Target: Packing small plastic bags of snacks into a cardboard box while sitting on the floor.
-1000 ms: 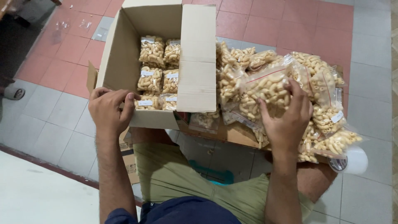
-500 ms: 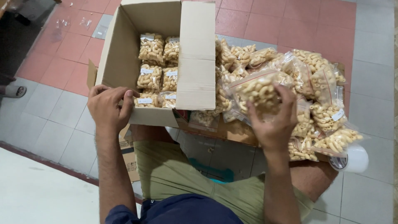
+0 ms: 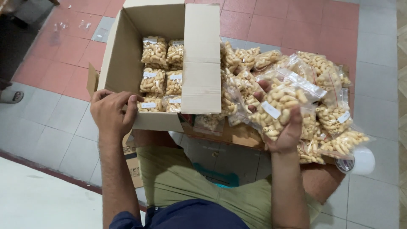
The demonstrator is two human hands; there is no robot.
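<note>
Above the pile — right hand (image 3: 288, 131) gripping snack bag (image 3: 277, 108)

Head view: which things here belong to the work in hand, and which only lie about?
In the work:
- right hand, holding a clear snack bag
- left hand, its grip on the cardboard box wall
- packed bags in the box
- pile of bags beside the box

Only lying about:
- tape roll
- slipper on the tiled floor

sandal (image 3: 10, 96) far left | tape roll (image 3: 359, 161) right | clear wrappers (image 3: 85, 26) on red tiles
</note>
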